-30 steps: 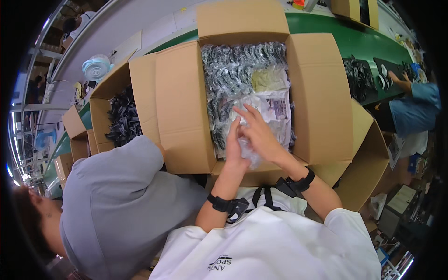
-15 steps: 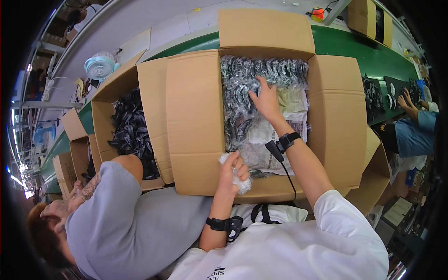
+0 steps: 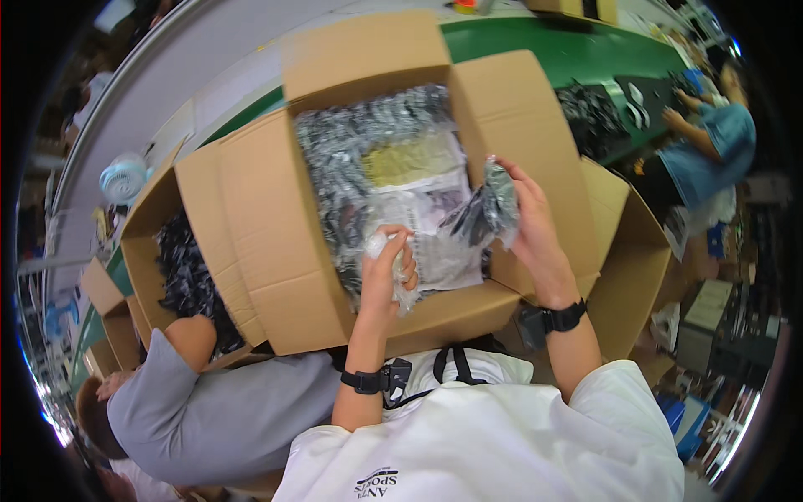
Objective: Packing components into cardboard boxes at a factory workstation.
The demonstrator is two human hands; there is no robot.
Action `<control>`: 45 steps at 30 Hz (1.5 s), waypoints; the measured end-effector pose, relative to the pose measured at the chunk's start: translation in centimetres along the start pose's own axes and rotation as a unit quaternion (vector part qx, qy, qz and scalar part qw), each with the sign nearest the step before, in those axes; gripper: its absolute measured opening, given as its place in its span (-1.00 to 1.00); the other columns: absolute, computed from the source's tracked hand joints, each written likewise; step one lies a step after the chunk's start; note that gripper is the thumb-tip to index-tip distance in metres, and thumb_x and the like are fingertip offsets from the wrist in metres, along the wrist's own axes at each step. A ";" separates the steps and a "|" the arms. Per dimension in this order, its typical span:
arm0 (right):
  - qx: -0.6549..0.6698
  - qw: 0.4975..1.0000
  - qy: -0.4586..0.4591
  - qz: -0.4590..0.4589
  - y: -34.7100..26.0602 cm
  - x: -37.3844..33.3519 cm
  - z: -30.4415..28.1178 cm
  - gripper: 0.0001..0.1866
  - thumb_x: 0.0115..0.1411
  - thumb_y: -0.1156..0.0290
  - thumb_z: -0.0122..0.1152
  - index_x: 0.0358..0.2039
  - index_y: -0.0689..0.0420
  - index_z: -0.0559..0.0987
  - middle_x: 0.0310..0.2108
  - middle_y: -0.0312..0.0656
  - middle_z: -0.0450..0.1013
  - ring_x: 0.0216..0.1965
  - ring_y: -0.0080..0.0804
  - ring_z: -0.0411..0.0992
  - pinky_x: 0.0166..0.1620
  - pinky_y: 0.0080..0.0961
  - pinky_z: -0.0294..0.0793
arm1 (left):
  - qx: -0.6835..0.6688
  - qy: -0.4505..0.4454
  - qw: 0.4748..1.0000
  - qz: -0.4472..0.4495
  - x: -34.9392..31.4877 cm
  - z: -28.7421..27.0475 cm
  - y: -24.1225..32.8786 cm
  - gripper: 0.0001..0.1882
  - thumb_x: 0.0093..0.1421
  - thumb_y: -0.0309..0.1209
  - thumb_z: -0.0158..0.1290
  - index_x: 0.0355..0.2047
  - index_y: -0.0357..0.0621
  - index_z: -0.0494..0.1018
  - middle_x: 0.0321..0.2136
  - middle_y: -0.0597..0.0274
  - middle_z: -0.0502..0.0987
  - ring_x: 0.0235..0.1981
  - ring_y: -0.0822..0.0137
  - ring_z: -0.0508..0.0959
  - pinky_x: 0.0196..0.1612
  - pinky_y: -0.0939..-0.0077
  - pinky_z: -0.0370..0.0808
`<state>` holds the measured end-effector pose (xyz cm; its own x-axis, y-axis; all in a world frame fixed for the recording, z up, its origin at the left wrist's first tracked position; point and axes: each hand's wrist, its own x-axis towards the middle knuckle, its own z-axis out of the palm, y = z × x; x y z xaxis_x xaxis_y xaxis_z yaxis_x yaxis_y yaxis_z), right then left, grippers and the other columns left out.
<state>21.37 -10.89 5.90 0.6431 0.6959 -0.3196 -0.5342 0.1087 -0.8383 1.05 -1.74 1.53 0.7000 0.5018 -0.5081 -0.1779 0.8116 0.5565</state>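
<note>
An open cardboard carton (image 3: 474,314) stands in front of me. Rows of dark items in clear plastic bags (image 3: 381,117) fill its far and left parts, and printed paper sheets (image 3: 439,268) cover the rest. My left hand (image 3: 388,272), over the carton's near part, is closed around a crumpled wad of clear plastic wrap (image 3: 405,299). At the carton's right side my right hand (image 3: 535,219) grips a dark item in a clear plastic bag (image 3: 499,201), raised above the paper. What is inside the bag I cannot make out.
To the left another carton (image 3: 138,251) holds black pieces (image 3: 196,280), with a person in grey (image 3: 226,410) beside it. A green bench (image 3: 502,50) runs behind, bearing a black pile (image 3: 590,117). A person in blue (image 3: 719,151) works at the right. An open carton (image 3: 640,276) stands right.
My right hand has come up from the bagged rows and moved right and nearer, now holding a bagged dark item. The view has turned. My left hand keeps its plastic wad.
</note>
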 end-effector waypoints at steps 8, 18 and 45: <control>0.148 0.975 0.067 -0.153 -9.0 -14.6 -16.3 -0.62 0.26 0.49 -0.19 0.08 0.26 0.37 -0.18 -0.17 0.44 -0.13 -0.44 0.45 -0.04 -0.50 0.47 | 0.124 -0.338 0.919 -0.160 -2.7 18.1 -12.0 -0.30 0.22 -0.26 0.17 0.30 -0.07 0.14 -0.55 0.45 0.36 -0.70 0.60 0.30 -0.67 0.67 0.26; -0.397 0.852 0.272 -0.206 -14.3 -28.6 -33.3 -0.79 0.29 0.43 -0.05 -0.08 0.15 0.33 -0.23 -0.17 0.34 -0.19 -0.42 0.35 -0.04 -0.51 0.34 | -0.008 -0.278 0.820 -0.500 -1.9 26.6 -33.6 -0.63 0.26 -0.13 0.00 -0.07 -0.13 0.37 -0.45 0.26 0.47 -0.76 0.50 0.18 -0.72 0.61 0.15; -0.523 0.691 0.457 -0.201 -12.5 -25.2 -44.8 -0.67 0.27 0.28 0.22 -0.54 0.25 0.47 -0.70 -0.04 0.35 -0.69 -0.16 0.31 -0.56 -0.37 0.28 | -0.014 -0.212 0.780 -0.589 2.4 29.2 -41.6 -0.48 0.26 -0.09 -0.05 -0.09 -0.39 0.42 -0.43 0.05 0.53 -0.78 0.54 0.16 -0.76 0.66 0.15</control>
<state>36.45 -61.62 4.62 0.9576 -0.0316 0.2862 0.1694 -0.7420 -0.6486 30.31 -43.07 -3.65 0.5548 -0.7353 -0.3893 0.7499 0.6446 -0.1489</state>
